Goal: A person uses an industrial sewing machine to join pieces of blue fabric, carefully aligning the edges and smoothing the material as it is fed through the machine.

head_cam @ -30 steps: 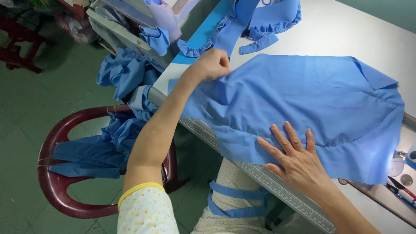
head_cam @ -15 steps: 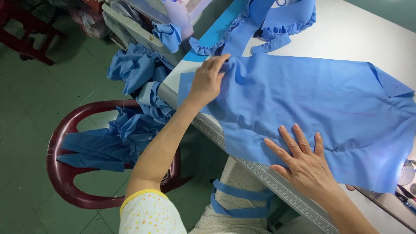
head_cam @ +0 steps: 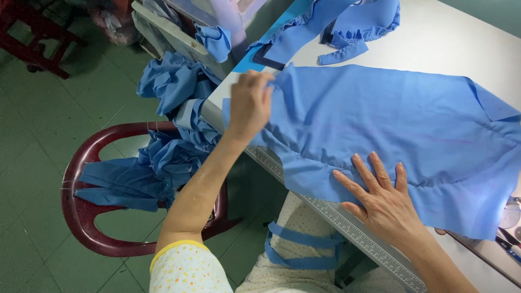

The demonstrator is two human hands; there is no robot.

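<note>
A large blue garment piece lies spread on the white table. My left hand pinches the cloth's left edge near the table's corner, fingers closed on the fabric. My right hand lies flat, fingers spread, pressing the cloth's near edge against the table. A ruler strip runs along the table's front edge just under that hand.
More blue cloth pieces lie at the table's far side. A dark red plastic chair on the left holds a heap of blue fabric. Blue strips rest on my lap. Scissors sit at the right edge.
My left hand has closed on the cloth's left edge and drawn it a little toward the table's corner. My right hand stays flat on the near edge.
</note>
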